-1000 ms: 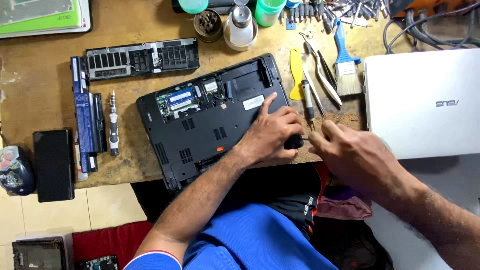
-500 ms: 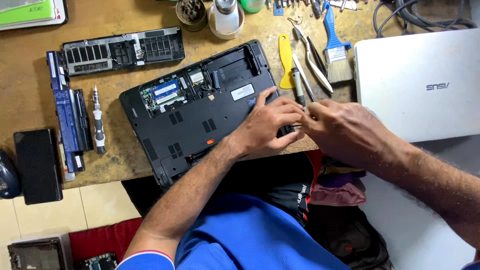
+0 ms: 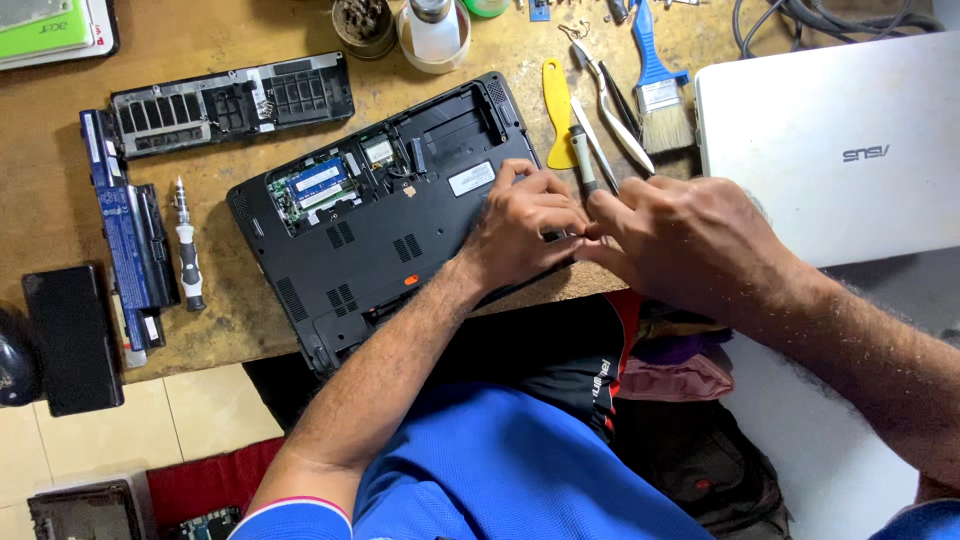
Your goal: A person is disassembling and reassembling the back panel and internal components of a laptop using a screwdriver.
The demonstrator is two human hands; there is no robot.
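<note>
A worn wooden workbench (image 3: 250,330) fills the view from above, crowded with parts and tools; an opened black laptop base (image 3: 380,215) lies upside down and skewed near the middle, its near corner hanging past the bench edge, its memory bay uncovered and showing a green board.

The left hand (image 3: 525,225) rests on the right end of the laptop base, fingers curled and pressing down at its edge; the right hand (image 3: 690,245) meets it just beside that corner, fingers pinched around the shaft of a thin screwdriver (image 3: 583,165) that stands up between the 2 hands; the tip is hidden behind the fingers, so I cannot tell what it touches.

Behind the hands lie a yellow pry tool (image 3: 558,110), a pair of pliers (image 3: 610,105) and a blue-handled brush (image 3: 658,85); a closed white laptop (image 3: 830,150) sits to the right.

To the left of the base, a removed black cover panel (image 3: 230,100) lies flat; a long battery pack (image 3: 125,240) and a second small screwdriver (image 3: 187,250) lie side by side near it; a black slab-shaped device (image 3: 72,335) rests at the bench edge.

A round white bottle (image 3: 432,30) stands at the far edge.
</note>
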